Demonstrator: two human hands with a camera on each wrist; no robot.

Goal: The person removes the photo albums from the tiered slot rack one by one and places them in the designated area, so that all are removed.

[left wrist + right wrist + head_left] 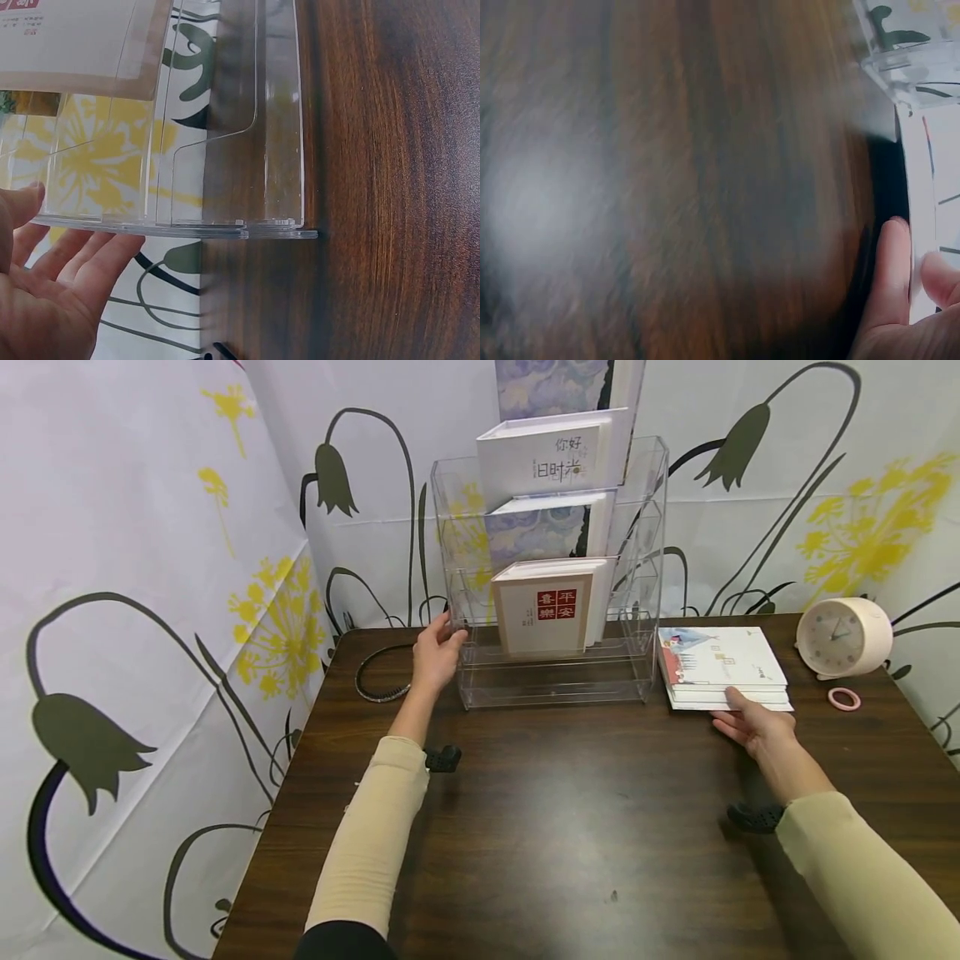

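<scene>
A clear acrylic display rack [555,693] stands at the back of the table, with a beige boxed book [542,631], a painted-cover book [528,537] and a white book [540,464] in its tiers. My left hand [437,653] holds the rack's left side; the left wrist view shows the thumb and fingers [101,259] at its clear side wall. To the right of the rack lies a stack of thin white booklets [720,662]. My right hand [761,727] pinches the stack's near edge, thumb on top and fingers [892,262] underneath.
A pale pink round clock [843,637] stands at the back right, with a small pink ring [844,698] in front of it. A dark coiled cord [382,695] lies left of the rack. Patterned cloth [150,527] hangs behind and left of the dark wooden table [585,827].
</scene>
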